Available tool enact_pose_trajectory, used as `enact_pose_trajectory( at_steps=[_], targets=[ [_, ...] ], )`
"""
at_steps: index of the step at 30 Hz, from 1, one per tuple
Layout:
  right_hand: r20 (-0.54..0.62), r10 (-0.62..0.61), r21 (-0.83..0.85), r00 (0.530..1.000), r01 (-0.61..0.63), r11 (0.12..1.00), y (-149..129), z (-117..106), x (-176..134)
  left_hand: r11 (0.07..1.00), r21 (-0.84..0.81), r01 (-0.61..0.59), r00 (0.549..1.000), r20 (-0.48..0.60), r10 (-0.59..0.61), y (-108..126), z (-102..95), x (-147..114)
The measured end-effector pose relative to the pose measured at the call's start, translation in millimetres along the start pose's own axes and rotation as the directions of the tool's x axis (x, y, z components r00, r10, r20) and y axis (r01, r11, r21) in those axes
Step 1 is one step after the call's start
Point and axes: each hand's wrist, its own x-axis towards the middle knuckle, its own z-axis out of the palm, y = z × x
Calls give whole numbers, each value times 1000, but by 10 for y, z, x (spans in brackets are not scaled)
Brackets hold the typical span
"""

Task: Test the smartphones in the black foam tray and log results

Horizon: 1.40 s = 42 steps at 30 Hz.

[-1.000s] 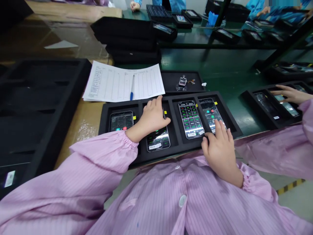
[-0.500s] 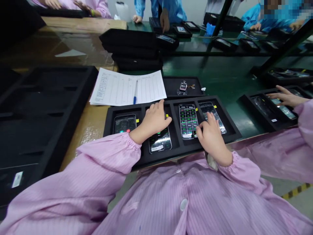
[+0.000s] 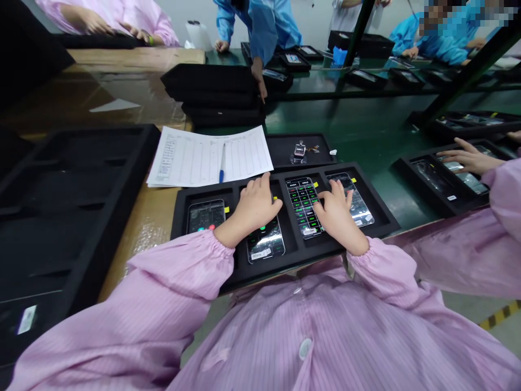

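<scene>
A black foam tray (image 3: pixel 291 255) in front of me holds several phones, one per compartment. My left hand (image 3: pixel 257 205) lies over the second phone (image 3: pixel 266 244), hiding its upper part; its thumb stands apart from the fingers. On the third phone (image 3: pixel 302 209), tilted in its slot, a grid of green text is lit. My right hand (image 3: pixel 337 212) is at that phone's right edge, fingers apart, thumb and a finger touching or just above the screen. Partly behind this hand is the rightmost phone (image 3: pixel 360 206). The leftmost phone (image 3: pixel 205 214) shows a dim screen with red and teal dots.
Printed sheets (image 3: pixel 195 157) with a blue pen (image 3: pixel 222 165) lie behind the tray. Beside them a shallow black tray (image 3: pixel 280 149) holds a small clear-and-metal part (image 3: pixel 300 151). A large black tray (image 3: pixel 77 206) is at left. A co-worker's hand (image 3: pixel 468 156) rests over another tray at right.
My right hand has shifted left and up toward the third phone, which now sits tilted. My left hand stays over the second phone. Across the table, a blue-sleeved co-worker's hand has reached lower.
</scene>
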Motion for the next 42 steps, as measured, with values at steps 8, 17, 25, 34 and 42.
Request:
enact_pose_trajectory(
  at_steps=[8,17,25,34,42],
  targets=[
    [-72,-14,13,997,15,1000,-10,28,-27,1000,0,-14,999,-46,14,7,41,11],
    [-84,-55,-26,995,53,998,-8,10,-67,1000,-5,0,999,-32,0,24,10,-8],
    [-89,-68,-26,994,65,998,-29,45,-82,1000,-3,15,1000,-16,-16,37,-30,49],
    [-302,-22,49,953,39,998,561,-428,-112,977,-202,65,884,-443,-150,-142,-669,-906],
    [-139,-207,95,968,221,971,562,-391,-127,981,-188,52,890,-437,-131,-179,-205,-1234]
  ],
)
